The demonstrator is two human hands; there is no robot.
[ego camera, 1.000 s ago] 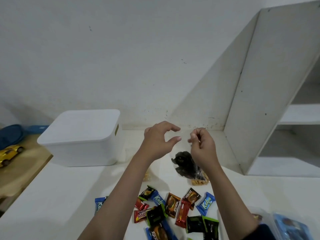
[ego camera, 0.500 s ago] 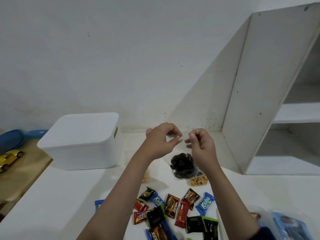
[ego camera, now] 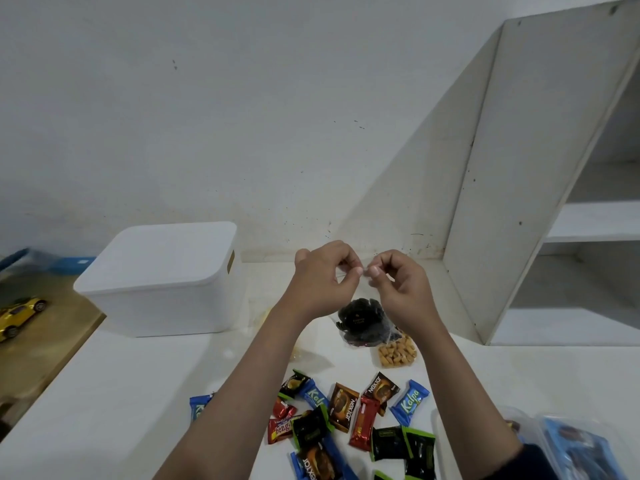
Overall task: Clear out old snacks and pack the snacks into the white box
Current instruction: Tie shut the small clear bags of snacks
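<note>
Clear bag of dark snacks (ego camera: 362,322) hangs right of the white box (ego camera: 162,278), lid on. My left hand (ego camera: 320,282) and right hand (ego camera: 401,289) pinch its top edge, probably to work the mouth. Wrapped snacks (ego camera: 346,417) lie below on the table.

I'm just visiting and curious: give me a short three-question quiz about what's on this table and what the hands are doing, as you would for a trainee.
1. True or false: the white box has its lid on.
2. What do the left hand and right hand pinch between them?
A. a blue Kelpa wrapper
B. the top of a clear bag of dark snacks
C. the yellow toy car
3. Fill in: the small pack of tan biscuits lies just ____ the dark snacks, toward the camera.

Key: 1 true; 2 B; 3 below.
</note>
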